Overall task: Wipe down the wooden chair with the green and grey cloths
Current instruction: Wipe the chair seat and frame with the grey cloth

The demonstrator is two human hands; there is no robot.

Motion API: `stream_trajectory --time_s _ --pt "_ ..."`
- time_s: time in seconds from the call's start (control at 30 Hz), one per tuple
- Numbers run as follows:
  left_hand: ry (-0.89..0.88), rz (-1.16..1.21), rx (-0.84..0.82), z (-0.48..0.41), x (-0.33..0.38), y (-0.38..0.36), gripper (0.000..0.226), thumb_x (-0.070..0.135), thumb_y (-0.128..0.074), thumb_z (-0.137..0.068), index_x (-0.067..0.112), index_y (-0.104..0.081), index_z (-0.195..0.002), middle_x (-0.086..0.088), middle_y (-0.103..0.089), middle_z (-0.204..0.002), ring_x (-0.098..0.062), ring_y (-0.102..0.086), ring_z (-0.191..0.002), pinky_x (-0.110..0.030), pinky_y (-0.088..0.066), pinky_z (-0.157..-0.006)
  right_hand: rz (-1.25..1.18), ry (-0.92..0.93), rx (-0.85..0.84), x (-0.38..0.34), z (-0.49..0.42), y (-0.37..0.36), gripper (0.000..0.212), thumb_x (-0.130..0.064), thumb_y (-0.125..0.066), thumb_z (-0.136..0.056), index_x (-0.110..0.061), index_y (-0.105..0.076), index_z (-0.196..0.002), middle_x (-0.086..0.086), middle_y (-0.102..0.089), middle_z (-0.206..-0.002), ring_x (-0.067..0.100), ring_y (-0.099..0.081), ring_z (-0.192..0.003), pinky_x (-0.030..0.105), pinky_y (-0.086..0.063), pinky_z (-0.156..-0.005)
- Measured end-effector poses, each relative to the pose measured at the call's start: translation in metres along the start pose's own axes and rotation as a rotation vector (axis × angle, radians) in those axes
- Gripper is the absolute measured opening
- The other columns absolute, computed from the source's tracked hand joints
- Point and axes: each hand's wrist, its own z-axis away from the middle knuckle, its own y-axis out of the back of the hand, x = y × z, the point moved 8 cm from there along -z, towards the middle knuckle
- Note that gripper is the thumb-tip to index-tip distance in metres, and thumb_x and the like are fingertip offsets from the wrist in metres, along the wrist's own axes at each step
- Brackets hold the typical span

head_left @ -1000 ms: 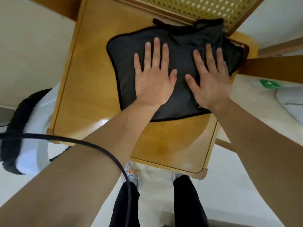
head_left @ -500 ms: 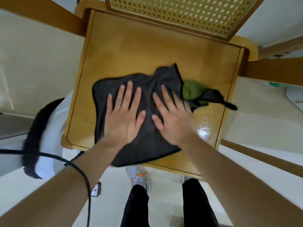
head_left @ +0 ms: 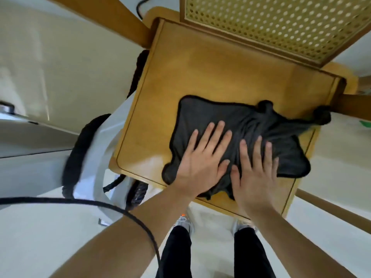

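Note:
A dark grey cloth (head_left: 216,115) lies spread over the front right part of the wooden chair seat (head_left: 200,67). My left hand (head_left: 202,157) presses flat on the cloth's near left part, fingers straight and spread. Beside it, my right hand (head_left: 257,169) presses flat on the cloth's near middle. The cloth's far right corner is bunched at the seat's right edge. No green cloth shows; it may lie hidden under the grey one.
The chair's perforated cane backrest (head_left: 271,25) rises at the far side. A white bag with black trim (head_left: 84,149) sits on the floor left of the chair. A black cable (head_left: 100,203) crosses my left forearm. My shoes (head_left: 184,221) stand at the seat's front edge.
Both hands slid the cloth from the seat's back right toward the front, then to the right. The green cloth that peeked out half a second ago is now hidden.

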Motion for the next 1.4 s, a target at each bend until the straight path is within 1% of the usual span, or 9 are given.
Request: stream_trajectory --time_s 0.17,0.27,0.37,0.53,0.67,0.77,0.93,1.13,1.4 --pt "0.279 -0.057 -0.01 0.074 -0.116 0.0 0.067 0.054 -0.02 -0.103 0.021 -0.008 -0.16 -0.008 0.002 -0.167 -0.025 -0.001 -0.154 -0.055 -0.014 -0.121 0.05 0.44 -0.108 -0.115 -0.003 -0.017 0.065 -0.05 -0.037 -0.101 -0.031 -0.02 -0.16 0.007 -0.012 -0.169 0.029 -0.008 -0.157 0.059 -0.016 -0.122" --pt "0.382 -0.07 0.046 0.047 -0.171 0.016 0.068 0.051 -0.014 -0.103 0.014 -0.008 -0.159 -0.014 -0.002 -0.167 -0.029 -0.003 -0.154 -0.057 -0.015 -0.12 -0.02 0.625 -0.142 -0.171 -0.073 0.0 0.064 -0.054 -0.031 -0.102 -0.038 -0.011 -0.16 -0.002 0.004 -0.17 0.019 0.012 -0.156 0.049 -0.037 -0.115" --pt "0.439 -0.067 0.157 -0.034 -0.203 0.046 0.067 0.048 -0.014 -0.104 0.011 -0.006 -0.159 -0.017 -0.005 -0.166 -0.032 -0.008 -0.153 -0.055 -0.014 -0.12 -0.01 0.514 -0.114 -0.189 -0.173 0.037 0.066 -0.057 -0.026 -0.101 -0.041 0.002 -0.159 -0.009 0.018 -0.168 0.014 0.021 -0.153 0.047 -0.051 -0.1" --pt "0.526 -0.034 0.276 -0.111 -0.197 0.066 0.071 0.051 -0.023 -0.102 0.004 -0.027 -0.155 -0.026 -0.029 -0.157 -0.039 -0.024 -0.148 -0.058 -0.022 -0.117 -0.04 0.263 -0.049 -0.142 -0.223 0.076 0.067 -0.055 -0.03 -0.101 -0.042 0.0 -0.159 -0.008 0.01 -0.17 0.015 0.011 -0.156 0.062 -0.024 -0.116" --pt "0.247 -0.076 0.193 -0.074 -0.142 0.052 0.069 0.052 -0.019 -0.103 0.01 -0.015 -0.158 -0.015 -0.009 -0.166 -0.031 -0.009 -0.153 -0.054 -0.014 -0.121 -0.002 0.12 0.088 -0.106 -0.145 0.052 0.065 -0.053 -0.023 -0.102 -0.032 -0.008 -0.161 0.005 0.0 -0.17 0.027 0.0 -0.157 0.058 -0.007 -0.124" --pt "0.132 -0.091 0.104 -0.033 -0.13 0.039 0.068 0.053 -0.022 -0.104 0.018 -0.008 -0.16 -0.007 0.0 -0.168 -0.026 0.0 -0.154 -0.052 -0.012 -0.121 0.064 0.199 -0.006 -0.116 -0.095 0.022 0.065 -0.051 -0.016 -0.101 -0.03 -0.007 -0.162 0.005 -0.001 -0.17 0.027 0.002 -0.157 0.056 -0.005 -0.124" --pt "0.351 -0.083 0.206 -0.046 -0.175 0.048 0.073 0.051 -0.024 -0.101 0.008 -0.012 -0.158 -0.016 -0.005 -0.166 -0.029 -0.007 -0.153 -0.049 -0.014 -0.123 0.12 0.459 -0.045 -0.157 -0.135 0.036 0.064 -0.051 -0.017 -0.101 -0.032 -0.004 -0.161 0.002 0.001 -0.17 0.022 0.005 -0.157 0.051 -0.001 -0.123" --pt "0.415 0.107 0.332 -0.126 -0.217 0.085 0.06 0.034 -0.029 -0.097 0.001 -0.041 -0.145 -0.022 -0.044 -0.146 -0.035 -0.06 -0.113 -0.045 -0.055 -0.087 0.055 0.48 -0.019 -0.198 -0.235 0.078 0.063 -0.039 -0.027 -0.103 -0.031 -0.004 -0.162 -0.002 0.005 -0.17 0.017 0.008 -0.156 0.048 0.001 -0.125" --pt "0.577 0.33 0.48 -0.067 -0.223 0.084 0.04 0.025 -0.045 -0.102 0.009 -0.05 -0.138 -0.012 -0.065 -0.123 -0.033 -0.064 -0.103 -0.043 -0.052 -0.081 -0.1 0.547 0.01 -0.242 -0.251 0.086 0.059 -0.031 -0.044 -0.095 -0.025 -0.031 -0.153 0.001 -0.013 -0.169 0.016 -0.006 -0.156 0.043 -0.006 -0.126"
